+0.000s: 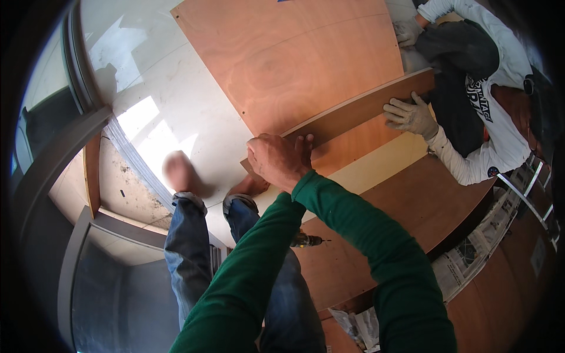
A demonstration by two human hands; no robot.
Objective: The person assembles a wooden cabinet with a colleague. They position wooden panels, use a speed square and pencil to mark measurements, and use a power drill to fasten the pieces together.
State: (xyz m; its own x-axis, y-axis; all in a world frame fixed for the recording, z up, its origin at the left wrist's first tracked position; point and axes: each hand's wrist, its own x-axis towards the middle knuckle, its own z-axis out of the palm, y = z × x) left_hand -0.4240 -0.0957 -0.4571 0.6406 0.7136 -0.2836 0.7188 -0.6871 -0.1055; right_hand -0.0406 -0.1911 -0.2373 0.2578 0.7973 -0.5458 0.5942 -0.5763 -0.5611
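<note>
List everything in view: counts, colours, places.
sheet: one, orange-brown, upper centre
board: one, brown, centre
strip: one, yellowish, below board
slab: one, brown, below strip
drill: one, dark, below centre
newspaper: uncounted, whitish, lower right
frames: several, grey, left
floor: one, whitish, upper left
co-worker: one, white-sleeved, upper right
gloves: two, grey, on co-worker
jeans: one, blue, lower centre
sleeves: two, green, lower centre
feet: two, bare, left
hands: two, bare, centre, one mostly hidden

Panel behind plank, drill before it, co-worker at right
</note>
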